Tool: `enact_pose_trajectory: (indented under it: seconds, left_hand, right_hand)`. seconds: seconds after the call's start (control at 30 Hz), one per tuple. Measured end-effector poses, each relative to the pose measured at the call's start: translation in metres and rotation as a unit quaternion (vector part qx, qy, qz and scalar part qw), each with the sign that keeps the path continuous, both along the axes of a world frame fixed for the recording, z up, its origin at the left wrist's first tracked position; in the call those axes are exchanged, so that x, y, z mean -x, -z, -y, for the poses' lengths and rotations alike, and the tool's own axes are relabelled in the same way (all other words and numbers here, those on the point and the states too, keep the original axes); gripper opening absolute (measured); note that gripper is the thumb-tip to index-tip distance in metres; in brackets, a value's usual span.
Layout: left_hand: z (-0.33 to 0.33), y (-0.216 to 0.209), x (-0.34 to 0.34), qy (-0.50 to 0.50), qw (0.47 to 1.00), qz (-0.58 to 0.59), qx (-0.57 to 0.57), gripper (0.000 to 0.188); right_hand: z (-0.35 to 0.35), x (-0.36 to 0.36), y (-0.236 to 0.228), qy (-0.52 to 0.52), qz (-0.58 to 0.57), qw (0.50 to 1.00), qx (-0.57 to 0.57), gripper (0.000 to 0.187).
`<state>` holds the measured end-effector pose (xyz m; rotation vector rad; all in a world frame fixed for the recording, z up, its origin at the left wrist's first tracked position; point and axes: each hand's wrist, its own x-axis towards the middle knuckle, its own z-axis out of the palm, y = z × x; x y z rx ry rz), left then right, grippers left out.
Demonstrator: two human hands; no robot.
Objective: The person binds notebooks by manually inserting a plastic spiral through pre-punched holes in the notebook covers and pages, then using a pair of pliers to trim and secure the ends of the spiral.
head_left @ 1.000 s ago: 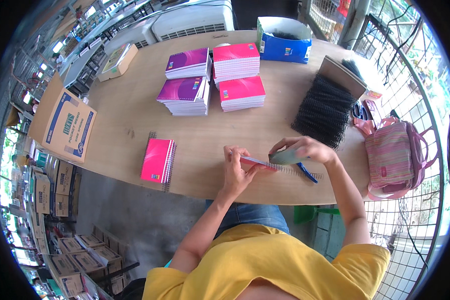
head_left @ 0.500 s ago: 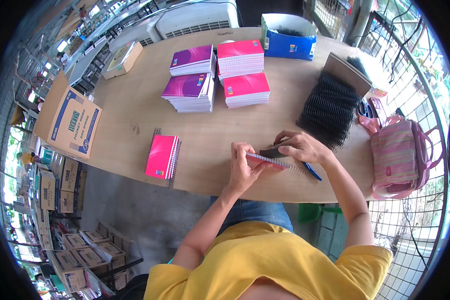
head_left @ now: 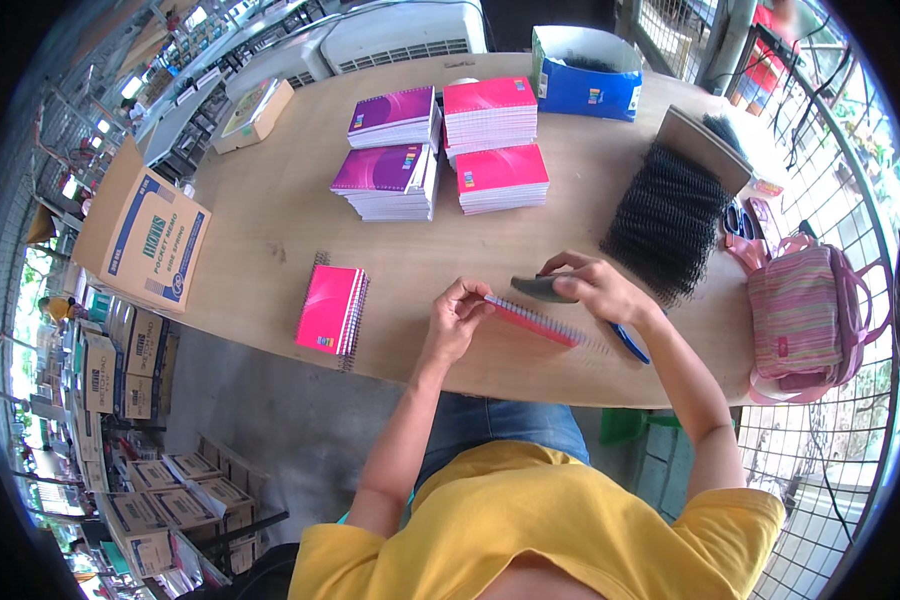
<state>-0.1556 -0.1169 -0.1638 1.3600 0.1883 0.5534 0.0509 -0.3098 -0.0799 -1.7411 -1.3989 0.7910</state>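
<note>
My left hand [head_left: 458,318] pinches the left end of a small pink-red notebook [head_left: 538,327], which stands on edge with its spine up. A thin wire coil runs along that spine and sticks out past the right end. My right hand [head_left: 602,288] grips a dark grey-green flat piece with a rounded end [head_left: 540,289], held just above the notebook and apart from it. Under my right wrist lies a blue-handled tool [head_left: 630,343], its kind partly hidden. To the left, several pink notebooks [head_left: 330,310] lie stacked, coils sticking out beyond their edges.
Purple notebook stacks [head_left: 385,180] and pink notebook stacks [head_left: 502,178] stand at the back, beside a blue box [head_left: 588,95]. Black spiral coils [head_left: 662,225] lie piled at right, near a striped bag [head_left: 795,315]. A cardboard carton [head_left: 150,240] stands at the left edge.
My right hand has lifted the dark piece up off the notebook's spine. My left hand has shifted left to the notebook's end, and the view has moved slightly.
</note>
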Motion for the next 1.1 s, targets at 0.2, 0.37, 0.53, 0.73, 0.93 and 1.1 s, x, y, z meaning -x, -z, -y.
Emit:
enact_pose_trajectory:
  seconds: [0.2, 0.37, 0.53, 0.73, 0.93, 1.1]
  left_hand:
    - [0.008, -0.010, -0.006, -0.002, 1.000, -0.005, 0.011, 0.021]
    - [0.009, -0.033, 0.008, -0.050, 0.999, 0.000, 0.003, 0.025]
    - [0.019, -0.063, 0.013, -0.061, 0.998, 0.011, 0.001, 0.053]
    - [0.029, -0.073, 0.016, -0.083, 0.996, -0.036, 0.017, 0.064]
    - [0.035, -0.085, 0.019, -0.081, 0.995, -0.060, -0.002, 0.066]
    - [0.039, -0.087, 0.021, -0.073, 0.995, -0.068, -0.022, 0.067]
  right_hand:
    - [-0.009, 0.005, -0.002, -0.013, 0.015, 1.000, -0.002, 0.047]
    - [0.039, 0.008, -0.018, 0.131, 0.202, 0.967, -0.083, 0.050]
    - [0.109, 0.055, 0.028, 0.259, 0.393, 0.881, 0.041, 0.062]
    - [0.101, 0.051, 0.027, 0.362, 0.391, 0.842, -0.085, 0.060]
    - [0.045, 0.042, -0.058, 0.147, 0.415, 0.874, -0.206, 0.057]
    - [0.010, 0.044, -0.091, 0.015, 0.550, 0.800, -0.239, 0.048]
